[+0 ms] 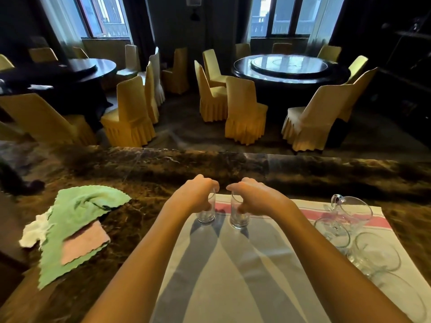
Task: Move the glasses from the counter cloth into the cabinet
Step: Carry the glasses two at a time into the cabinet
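A white counter cloth (233,264) with a pink stripe covers the marble counter in front of me. Two clear straight glasses stand upright on its far edge. My left hand (198,192) wraps around the left glass (207,214) from above. My right hand (258,197) grips the right glass (238,220) the same way. Both glasses rest with their bases on the cloth. No cabinet is in view.
Several clear bowl-shaped glasses (370,248) and a tipped glass jug (349,206) lie on the cloth's right side. Green (77,220), pink (84,243) and white rags sit on the counter (163,164) to the left. Beyond it are round tables and covered chairs.
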